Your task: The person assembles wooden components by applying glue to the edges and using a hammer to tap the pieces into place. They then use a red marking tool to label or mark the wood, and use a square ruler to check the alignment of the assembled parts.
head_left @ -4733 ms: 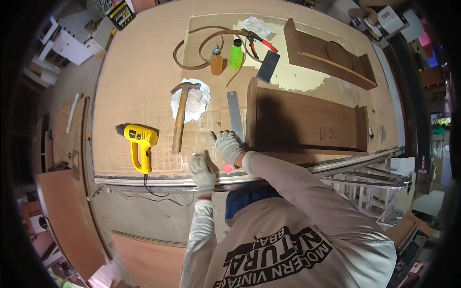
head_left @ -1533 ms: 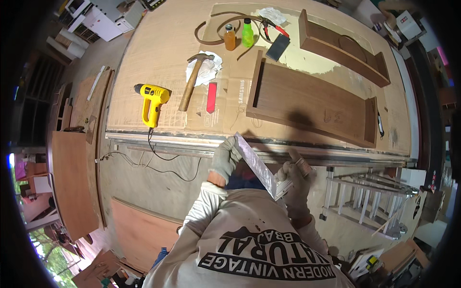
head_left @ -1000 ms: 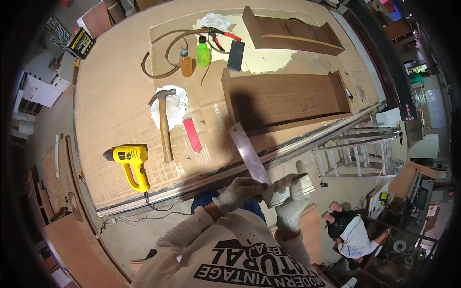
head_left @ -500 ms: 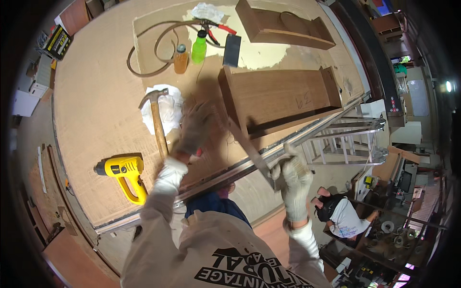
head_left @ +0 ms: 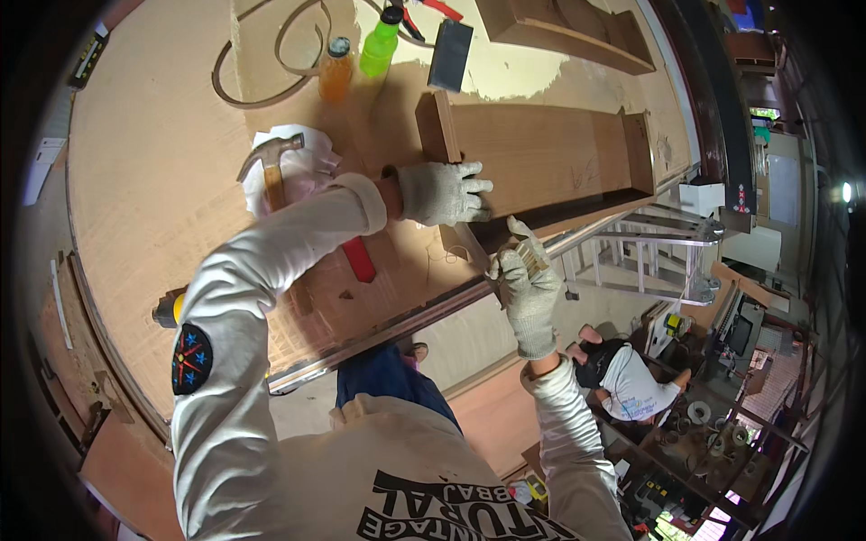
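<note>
I'd brace the shallow brown wooden box [head_left: 541, 149] squarely with the white-gloved left hand [head_left: 446, 194], fingers apart over its left end, and steady the white-gloved right hand [head_left: 528, 293], clamped around some indistinct brownish object [head_left: 534, 259], beside the near corner.

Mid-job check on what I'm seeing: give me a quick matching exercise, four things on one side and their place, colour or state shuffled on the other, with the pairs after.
Things:
1. Left hand
2. Right hand
3. Hammer
4. Bottle nearest the dark block

Place, colour or state:
A. Head over a crumpled white sheet
B. Bright green, with a dark cap
C. Spread, at the left end of the wooden box
D. Closed, by the near side of the wooden box

Right pairs: 1-C, 2-D, 3-A, 4-B
</note>
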Demonstrator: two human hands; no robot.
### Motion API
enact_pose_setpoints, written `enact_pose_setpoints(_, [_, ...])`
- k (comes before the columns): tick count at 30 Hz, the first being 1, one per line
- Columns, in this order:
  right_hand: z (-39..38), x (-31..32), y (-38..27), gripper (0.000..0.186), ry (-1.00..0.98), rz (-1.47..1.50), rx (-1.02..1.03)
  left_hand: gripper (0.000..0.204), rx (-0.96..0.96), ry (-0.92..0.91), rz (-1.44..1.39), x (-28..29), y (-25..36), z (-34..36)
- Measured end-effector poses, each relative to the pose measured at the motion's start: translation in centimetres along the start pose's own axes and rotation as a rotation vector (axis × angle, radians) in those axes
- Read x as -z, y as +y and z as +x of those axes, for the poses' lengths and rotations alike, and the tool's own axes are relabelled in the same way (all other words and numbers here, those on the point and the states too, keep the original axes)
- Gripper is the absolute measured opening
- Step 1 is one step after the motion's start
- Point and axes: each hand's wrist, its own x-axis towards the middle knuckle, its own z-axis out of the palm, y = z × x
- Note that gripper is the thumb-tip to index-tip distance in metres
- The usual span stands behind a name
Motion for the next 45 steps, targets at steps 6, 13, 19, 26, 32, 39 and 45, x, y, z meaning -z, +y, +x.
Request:
enact_pose_setpoints(6, [-0.2, 0.3, 1.0, 0.048, -0.026, -0.125, 0.117, 0.036, -0.035, -0.058, 0.052, -0.3, -0.3, 0.3])
enact_pose_setpoints(13, [-0.6, 0.8, 1.1, 0.045, -0.004, -0.208, 0.074, 0.025, -0.049, -0.061, 0.062, 0.4, -0.5, 0.3])
enact_pose_setpoints(19, [-1.4, 1.9, 2.7, 0.041, -0.077, -0.384, 0.243, 0.02, -0.066, -0.042, 0.113, 0.1, -0.3, 0.2])
enact_pose_setpoints(26, [-1.6, 1.0, 2.3, 0.041, -0.017, -0.176, 0.177, 0.011, -0.071, -0.021, 0.084, 0.4, -0.3, 0.6])
enact_pose_setpoints(32, [-2.0, 0.6, 0.9, 0.042, -0.02, -0.362, 0.182, 0.016, -0.075, -0.131, 0.06, 0.5, 1.3, 1.4])
enact_pose_setpoints(39, [-2.2, 0.9, 2.1, 0.04, 0.011, -0.24, 0.172, 0.012, 0.012, -0.088, 0.094, -0.1, 2.1, 1.2])
enact_pose_setpoints(45, [-3.5, 2.2, 4.6, 0.039, -0.032, -0.2, 0.189, 0.005, 0.013, -0.04, 0.112, 0.1, 2.3, 0.9])
